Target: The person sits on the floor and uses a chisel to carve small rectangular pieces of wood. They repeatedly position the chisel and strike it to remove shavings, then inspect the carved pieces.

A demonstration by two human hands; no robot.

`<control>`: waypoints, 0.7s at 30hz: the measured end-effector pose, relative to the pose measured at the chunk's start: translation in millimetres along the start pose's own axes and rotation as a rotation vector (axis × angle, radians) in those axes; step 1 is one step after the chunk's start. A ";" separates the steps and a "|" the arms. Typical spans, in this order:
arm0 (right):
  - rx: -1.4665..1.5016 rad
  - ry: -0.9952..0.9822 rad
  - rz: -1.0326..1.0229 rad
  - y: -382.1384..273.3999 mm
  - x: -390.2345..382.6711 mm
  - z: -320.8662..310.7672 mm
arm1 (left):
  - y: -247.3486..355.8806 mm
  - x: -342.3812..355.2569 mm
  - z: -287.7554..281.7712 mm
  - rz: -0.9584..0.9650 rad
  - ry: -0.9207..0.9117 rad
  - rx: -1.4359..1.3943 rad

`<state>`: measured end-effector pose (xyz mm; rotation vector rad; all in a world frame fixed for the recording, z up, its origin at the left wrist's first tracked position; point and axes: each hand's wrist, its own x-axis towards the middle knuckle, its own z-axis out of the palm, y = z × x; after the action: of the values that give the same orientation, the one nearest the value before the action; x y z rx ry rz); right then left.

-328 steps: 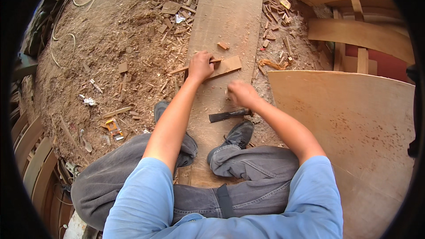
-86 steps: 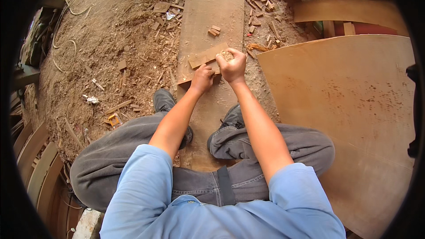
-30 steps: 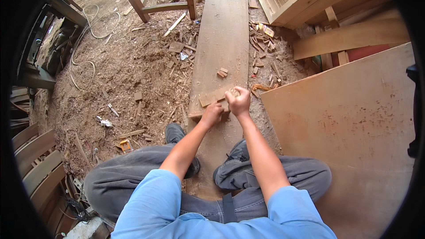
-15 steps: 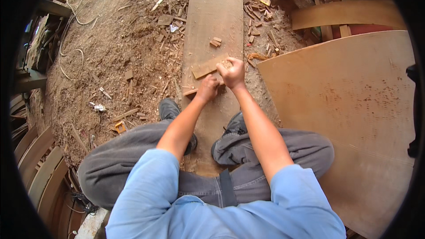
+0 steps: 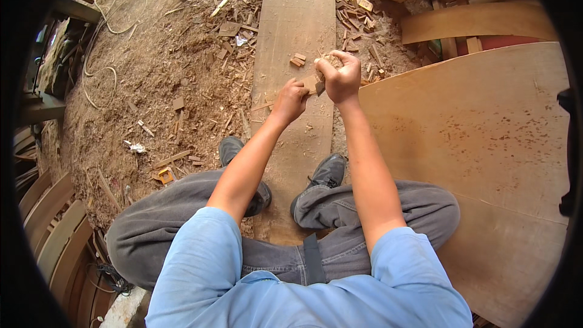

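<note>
My right hand (image 5: 344, 79) is closed around what looks like a small hand plane, mostly hidden by the fingers. Pale curled shavings (image 5: 330, 62) bunch at its top, and a dark edge (image 5: 320, 88) shows below the thumb. Just to the left, my left hand (image 5: 291, 101) is closed on one end of a short flat wood piece (image 5: 311, 82), whose other end meets that dark edge. Both hands are above a long wooden plank (image 5: 293, 21) running away between my feet. Small wood blocks (image 5: 297, 59) lie on the plank beyond my hands.
Sawdust and offcuts (image 5: 231, 29) cover the ground left of the plank; more scraps (image 5: 358, 15) lie to its right. A large curved wooden panel (image 5: 473, 133) stands at my right. Curved wooden slats (image 5: 64, 237) sit at left, a pale cord (image 5: 109, 21) farther off.
Both hands have moved up and away from me, the right one also rightward. The wood piece that lay across the plank is now between them, and the hands are farther apart.
</note>
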<state>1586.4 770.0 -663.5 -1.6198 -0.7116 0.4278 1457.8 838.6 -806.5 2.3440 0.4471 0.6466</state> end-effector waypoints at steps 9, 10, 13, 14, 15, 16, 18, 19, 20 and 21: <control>-0.117 -0.072 0.060 60.3 -45.8 24.9 | -30.9 -74.2 37.9 -0.138 -0.232 0.000; -0.106 -0.102 0.112 64.0 -51.3 27.0 | -38.3 -75.0 40.0 -0.121 -0.199 -0.027; -0.096 -0.065 0.089 60.9 -47.2 29.9 | -39.1 -73.3 38.6 -0.112 -0.220 -0.009; -0.064 -0.060 0.092 54.7 -43.8 28.4 | -35.3 -67.8 34.6 -0.135 -0.263 0.001; -0.044 -0.065 0.113 46.6 -40.5 26.3 | -29.0 -62.7 28.3 -0.152 -0.268 -0.004; -0.062 -0.070 0.199 37.1 -35.6 23.5 | -21.1 -54.9 22.1 -0.135 -0.183 -0.041; -0.118 -0.106 0.208 16.8 -17.2 11.1 | -5.4 -32.9 9.0 -0.187 -0.130 -0.088; -0.040 -0.101 0.127 7.5 -9.1 6.5 | -1.1 -17.4 2.8 -0.084 -0.063 -0.103; 0.027 -0.081 0.041 0.0 -1.4 2.1 | 2.3 -4.9 -2.5 -0.071 -0.058 -0.085; -0.009 -0.043 0.032 -5.1 4.2 -1.8 | 4.1 5.9 -5.3 -0.039 -0.048 -0.070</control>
<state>1589.6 771.7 -657.7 -1.6363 -0.7212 0.4846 1460.2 841.1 -798.3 2.2737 0.4400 0.5779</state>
